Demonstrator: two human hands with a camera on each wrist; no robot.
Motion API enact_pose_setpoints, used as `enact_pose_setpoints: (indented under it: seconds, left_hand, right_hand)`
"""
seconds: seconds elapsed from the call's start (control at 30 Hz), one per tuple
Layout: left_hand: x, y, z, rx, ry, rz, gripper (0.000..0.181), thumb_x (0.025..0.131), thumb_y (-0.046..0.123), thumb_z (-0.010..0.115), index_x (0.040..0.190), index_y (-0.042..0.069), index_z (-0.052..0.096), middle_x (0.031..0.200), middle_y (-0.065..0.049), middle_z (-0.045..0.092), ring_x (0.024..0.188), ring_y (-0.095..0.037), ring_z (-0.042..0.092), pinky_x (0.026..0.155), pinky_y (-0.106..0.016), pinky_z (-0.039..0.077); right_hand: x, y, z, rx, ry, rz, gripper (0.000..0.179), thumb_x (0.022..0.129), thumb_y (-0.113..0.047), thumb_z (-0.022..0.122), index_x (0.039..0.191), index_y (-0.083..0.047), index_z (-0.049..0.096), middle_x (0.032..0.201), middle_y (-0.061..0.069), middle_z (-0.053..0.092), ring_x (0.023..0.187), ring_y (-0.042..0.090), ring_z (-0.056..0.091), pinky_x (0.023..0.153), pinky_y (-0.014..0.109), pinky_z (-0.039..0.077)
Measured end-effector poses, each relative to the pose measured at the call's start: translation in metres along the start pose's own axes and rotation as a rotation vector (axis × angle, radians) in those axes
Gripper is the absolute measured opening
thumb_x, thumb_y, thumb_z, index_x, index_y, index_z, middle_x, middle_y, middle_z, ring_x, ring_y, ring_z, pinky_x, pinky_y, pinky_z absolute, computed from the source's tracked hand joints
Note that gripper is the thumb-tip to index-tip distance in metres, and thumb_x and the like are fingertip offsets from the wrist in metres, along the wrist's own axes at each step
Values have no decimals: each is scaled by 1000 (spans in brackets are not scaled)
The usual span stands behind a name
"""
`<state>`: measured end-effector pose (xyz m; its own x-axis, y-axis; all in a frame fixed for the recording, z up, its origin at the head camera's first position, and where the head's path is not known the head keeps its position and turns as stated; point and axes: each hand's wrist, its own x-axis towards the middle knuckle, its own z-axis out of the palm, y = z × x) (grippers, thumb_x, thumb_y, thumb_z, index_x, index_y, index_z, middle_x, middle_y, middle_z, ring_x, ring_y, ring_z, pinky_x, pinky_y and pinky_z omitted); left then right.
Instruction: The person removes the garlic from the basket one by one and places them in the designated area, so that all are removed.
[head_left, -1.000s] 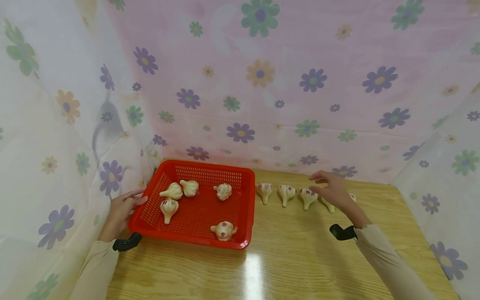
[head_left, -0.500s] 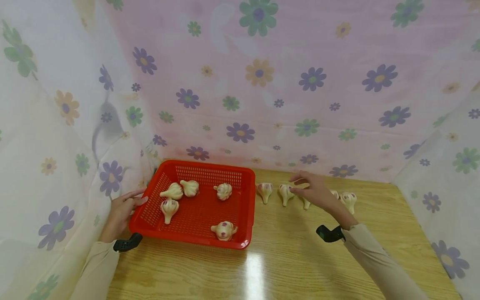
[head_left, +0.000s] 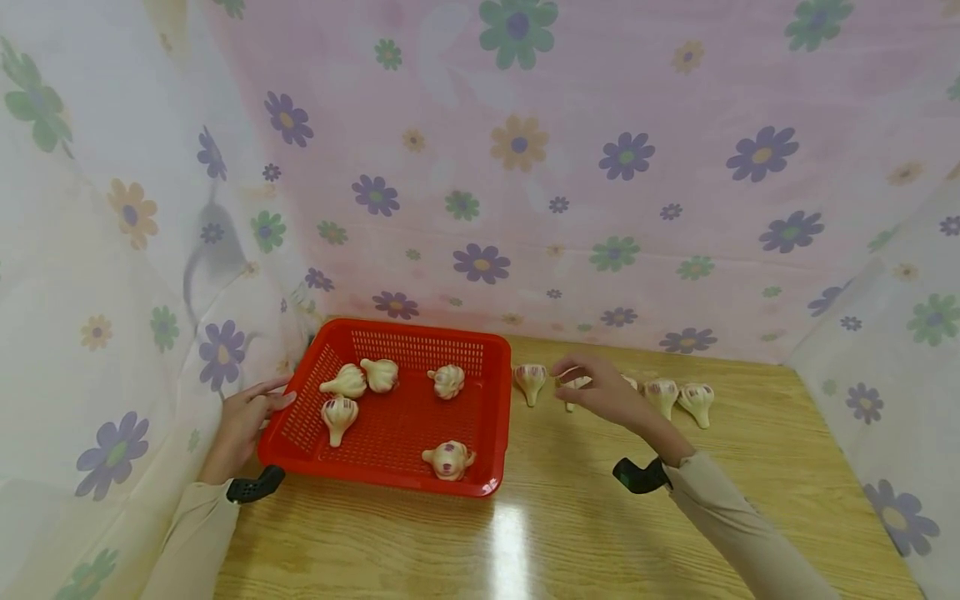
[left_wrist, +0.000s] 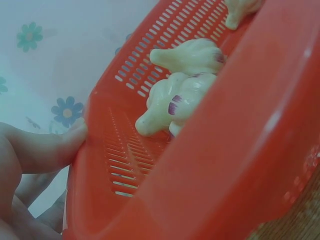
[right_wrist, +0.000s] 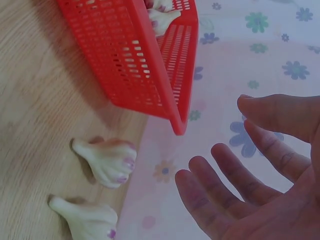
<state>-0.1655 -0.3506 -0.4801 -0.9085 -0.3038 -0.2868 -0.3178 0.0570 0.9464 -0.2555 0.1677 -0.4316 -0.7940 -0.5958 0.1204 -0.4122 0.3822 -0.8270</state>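
Observation:
My left hand (head_left: 238, 429) is at the left end of a red plastic basket (head_left: 495, 417); in the left wrist view its thumb (left_wrist: 70, 142) lies on the rim, with the other fingers behind the outer wall. Several garlic bulbs lie inside, one garlic bulb (head_left: 448, 460) near the front right corner. My right hand (head_left: 603, 392) hovers over a row of garlic bulbs to the right of the basket, partly hiding one of them. Its fingers are spread and loosely bent in the right wrist view, holding nothing. The garlic bulb (head_left: 531, 383) closest to the basket lies just left of its fingertips.
The row continues to the right with a garlic bulb (head_left: 697, 403) at its end. Everything rests on a wooden table (head_left: 600, 533). Flowered cloth (head_left: 555, 167) stands behind and along both sides.
My right hand has moved left along the garlic row, uncovering bulbs at the right end and covering one further left. The left hand and basket have stayed in place.

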Motion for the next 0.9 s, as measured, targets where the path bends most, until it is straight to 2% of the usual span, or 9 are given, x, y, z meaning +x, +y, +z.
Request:
enact_pose_setpoints:
  seconds: [0.33,0.47,0.6,0.7,0.8,0.9]
  left_hand:
    - [1,-1,-1,-4,-8,2,61,91,20,63,143,1,38,86,11,65,78,-9,64,70,-31,55]
    - [1,-1,-1,-2,-8,0,61,91,20,63,144,1,38,86,11,65,78,-9,64,70,-32,55]
    - [1,-1,-1,-1,-9,2,61,92,21,63,144,2,38,86,12,64,79,-9,65,70,-32,55]
    - [1,-1,-1,-2,-10,6,60,92,21,62,144,2,38,87,13,64,80,-8,65,70,-32,55]
    - [2,-1,-1,-9,-8,3,60,92,20,62,144,1,38,85,12,65,79,-9,65,70,-32,55]
    - [2,-1,-1,-10,-7,-2,61,92,19,63,143,1,38,85,12,65,78,-9,65,70,-32,55]
  right_hand:
    - [7,-11,18,35,-57,26,21,90,-11,65,110,-7,61,110,9,59,105,35,57,80,37,52]
    - [12,-15,26,29,-64,11,18,89,-12,66,106,-9,61,110,7,60,102,32,59,82,38,51]
    - [18,-19,34,74,-87,-12,16,89,-9,66,103,-6,61,110,10,60,102,35,58,82,39,51]
    - [24,-23,40,86,-108,-15,16,90,-11,65,104,-5,61,109,13,60,101,31,59,81,37,51]
    - [29,-27,48,68,-120,-19,15,89,-13,66,103,-8,62,106,9,61,97,23,59,79,35,51]
    - [35,-32,57,65,-135,-44,13,89,-13,66,101,-12,62,103,4,61,93,21,59,75,35,52]
